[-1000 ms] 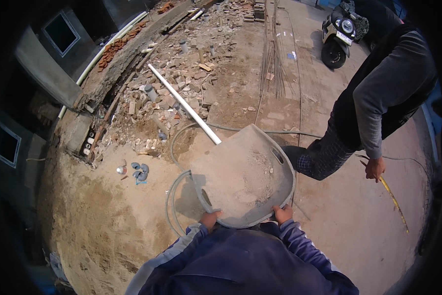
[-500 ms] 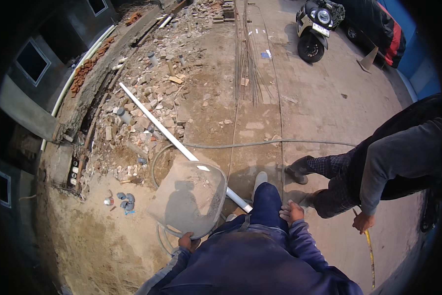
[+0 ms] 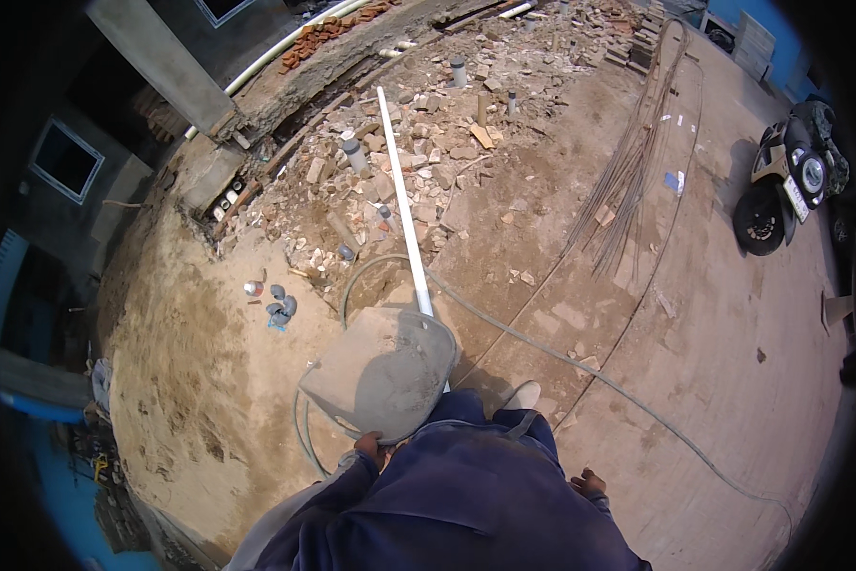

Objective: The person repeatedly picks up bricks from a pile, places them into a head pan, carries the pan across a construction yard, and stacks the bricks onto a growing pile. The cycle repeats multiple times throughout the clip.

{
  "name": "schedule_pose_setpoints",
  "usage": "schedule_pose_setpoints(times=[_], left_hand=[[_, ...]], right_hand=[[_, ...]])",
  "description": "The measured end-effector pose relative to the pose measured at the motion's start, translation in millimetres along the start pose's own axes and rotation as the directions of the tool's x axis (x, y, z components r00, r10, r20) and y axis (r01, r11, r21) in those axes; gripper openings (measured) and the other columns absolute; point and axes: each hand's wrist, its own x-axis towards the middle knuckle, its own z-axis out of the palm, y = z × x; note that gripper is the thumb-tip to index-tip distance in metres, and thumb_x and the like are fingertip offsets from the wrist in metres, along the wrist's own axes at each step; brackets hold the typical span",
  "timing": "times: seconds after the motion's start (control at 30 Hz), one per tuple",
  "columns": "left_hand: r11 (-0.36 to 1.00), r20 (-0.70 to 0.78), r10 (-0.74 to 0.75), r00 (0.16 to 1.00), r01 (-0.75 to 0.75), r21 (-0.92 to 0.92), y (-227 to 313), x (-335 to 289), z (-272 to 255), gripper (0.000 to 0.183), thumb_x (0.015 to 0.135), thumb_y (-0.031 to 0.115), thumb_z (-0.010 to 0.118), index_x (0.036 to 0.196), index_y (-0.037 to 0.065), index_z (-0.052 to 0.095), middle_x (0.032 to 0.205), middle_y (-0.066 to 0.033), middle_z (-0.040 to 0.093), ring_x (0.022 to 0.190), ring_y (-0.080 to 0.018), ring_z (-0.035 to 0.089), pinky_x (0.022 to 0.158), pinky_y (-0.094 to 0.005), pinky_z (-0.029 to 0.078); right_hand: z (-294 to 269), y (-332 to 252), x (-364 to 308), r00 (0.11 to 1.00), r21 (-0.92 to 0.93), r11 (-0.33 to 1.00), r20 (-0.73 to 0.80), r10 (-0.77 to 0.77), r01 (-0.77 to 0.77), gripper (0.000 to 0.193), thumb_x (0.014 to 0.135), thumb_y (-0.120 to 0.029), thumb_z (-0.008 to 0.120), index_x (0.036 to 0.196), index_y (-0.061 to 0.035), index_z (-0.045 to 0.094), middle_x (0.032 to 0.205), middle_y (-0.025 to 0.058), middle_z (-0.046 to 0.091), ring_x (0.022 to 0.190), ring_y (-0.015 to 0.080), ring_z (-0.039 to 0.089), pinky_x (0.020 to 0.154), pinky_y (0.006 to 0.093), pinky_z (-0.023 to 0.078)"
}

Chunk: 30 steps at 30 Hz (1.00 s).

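Note:
Near my body a grey, dusty tub (image 3: 385, 366) is tilted against my left side, with a shadow across its inside. My left hand (image 3: 371, 445) is closed round its near rim, by a slot in the wall. Out to my right, my right hand (image 3: 590, 482) hangs beside my thigh, fingers loosely bent and apart, holding nothing. A long white pipe (image 3: 404, 205) lies on the ground ahead, its near end hidden behind the tub. Left of the tub are several grey pipe fittings (image 3: 280, 309) and a small white-and-red can (image 3: 254, 287).
A hose (image 3: 533, 344) curves round the tub and off to the right. Broken-brick rubble (image 3: 437, 143) with upright pipe stubs lies ahead. Long thin rods (image 3: 628, 181) stretch along the ground to the right, with a parked scooter (image 3: 780, 186) beyond. A concrete column (image 3: 157, 57) stands far left.
My view has swung left, and the scene has shifted rightward. The other person with the tape measure is out of view. My left hand still grips the tub; my right hand has moved off my thigh.

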Motion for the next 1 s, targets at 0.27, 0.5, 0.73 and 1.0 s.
schedule_pose_setpoints(times=[0.27, 0.5, 0.73, 1.0], left_hand=[[0.996, 0.004, -0.084, 0.996, 0.084, -0.016, -13.4, 22.2, 102.4, 0.039, 0.098, 0.021, 0.053, 0.123, -0.008, 0.049, 0.113, -0.0246, 0.062, 0.093, -0.0355, 0.067, 0.086, -0.0472, 0.059], [0.958, -0.175, 0.012, 0.984, -0.062, -0.28, 9.2, 64.5, 220.9, 0.032, 0.094, 0.008, 0.054, 0.119, -0.011, 0.047, 0.089, -0.0231, 0.064, 0.068, -0.0349, 0.068, 0.059, -0.0459, 0.058], [0.99, -0.306, -0.093, 0.947, 0.12, 0.071, 120.8, 153.4, 421.3, 0.028, 0.093, 0.012, 0.052, 0.111, -0.009, 0.054, 0.104, -0.0273, 0.068, 0.076, -0.0365, 0.072, 0.058, -0.0425, 0.059], [0.952, -0.02, -0.046, 0.999, 0.05, 0.303, 313.4, 256.3, 697.5, 0.032, 0.092, 0.017, 0.052, 0.117, -0.002, 0.053, 0.101, -0.0196, 0.069, 0.076, -0.031, 0.072, 0.062, -0.0396, 0.057]], right_hand=[[30.0, -265.9, 17.5, 0.966, 0.083, 0.967, 0.078, -0.248, 0.242, 0.047, 0.097, -0.031, 0.058, 0.134, -0.0033, 0.051, 0.118, 0.0244, 0.065, 0.085, 0.0381, 0.069, 0.065, 0.0473, 0.058], [104.1, -346.2, 30.8, 0.926, 0.02, 0.958, 0.252, -0.281, 0.285, 0.042, 0.095, -0.027, 0.059, 0.129, -0.0037, 0.055, 0.109, 0.0234, 0.067, 0.079, 0.0363, 0.069, 0.062, 0.0477, 0.059], [89.3, -436.7, 64.7, 0.989, -0.175, 0.979, 0.12, -0.084, 0.104, 0.044, 0.099, -0.026, 0.057, 0.135, -0.0022, 0.052, 0.113, 0.0261, 0.066, 0.087, 0.0404, 0.068, 0.069, 0.0515, 0.06], [96.0, -599.2, 76.5, 0.966, 0.054, 0.964, -0.021, -0.259, 0.26, 0.043, 0.096, -0.025, 0.057, 0.131, -0.0004, 0.051, 0.118, 0.0264, 0.064, 0.089, 0.0402, 0.068, 0.073, 0.0504, 0.059]])
